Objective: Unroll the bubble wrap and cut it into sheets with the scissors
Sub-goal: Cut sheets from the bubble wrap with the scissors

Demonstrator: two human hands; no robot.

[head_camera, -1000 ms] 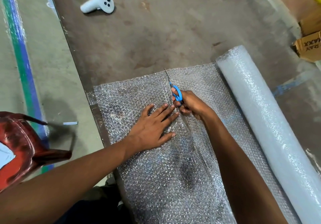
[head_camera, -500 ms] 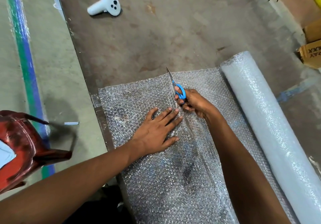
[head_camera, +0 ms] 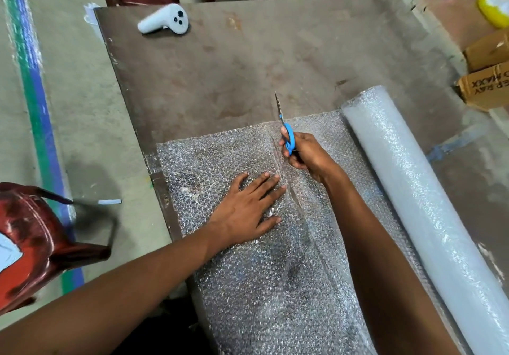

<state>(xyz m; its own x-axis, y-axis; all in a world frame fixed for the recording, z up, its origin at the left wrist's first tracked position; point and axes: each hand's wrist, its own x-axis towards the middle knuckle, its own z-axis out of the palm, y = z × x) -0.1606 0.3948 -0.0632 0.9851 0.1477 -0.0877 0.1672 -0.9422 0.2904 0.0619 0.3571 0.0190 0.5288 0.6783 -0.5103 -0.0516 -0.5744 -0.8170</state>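
Observation:
A bubble wrap roll point(head_camera: 413, 189) lies along the right side of the brown table point(head_camera: 248, 65). Its unrolled sheet point(head_camera: 206, 161) spreads leftward to the table's left edge. A cut line runs up the sheet between my two hands. My left hand point(head_camera: 248, 208) presses flat on the sheet just left of the cut, fingers straight. My right hand point(head_camera: 305, 153) grips the blue-handled scissors point(head_camera: 286, 131). The blades are closed and their tip pokes past the sheet's far edge over bare table.
A white handheld controller point(head_camera: 165, 20) lies at the table's far left corner. Cardboard boxes point(head_camera: 487, 71) and a yellow object point(head_camera: 493, 9) sit at the far right. A red plastic chair point(head_camera: 30, 239) stands on the floor to the left, by a green and blue floor stripe point(head_camera: 35, 101).
My right hand has pushed the scissors farther up the sheet, and the blade tip now passes the far edge. My left hand stays pressed in place.

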